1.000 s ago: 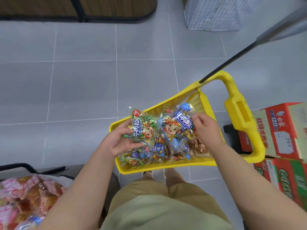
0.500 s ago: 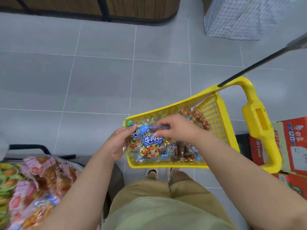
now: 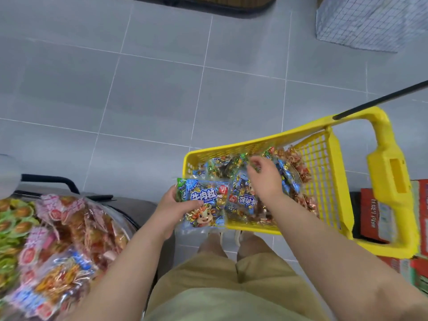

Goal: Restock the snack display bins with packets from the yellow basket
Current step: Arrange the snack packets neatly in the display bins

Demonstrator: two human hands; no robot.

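Basket [image 3: 254, 144]: on the floor at the person's feet, part-filled with packets [image 3: 287, 181], within reach of both arms.
Left hand [image 3: 172, 210]: grips a blue packet [image 3: 206, 207] just over the basket's near-left corner, with a green packet [image 3: 181, 193] tucked behind it; judged a stack gathered for one trip.
Right hand [image 3: 264, 179]: down among the packets mid-basket, fingers curled; the blur hides whether it pinches one.
Bin [image 3: 58, 228]: left of the basket, heaped with snacks, the probable destination.
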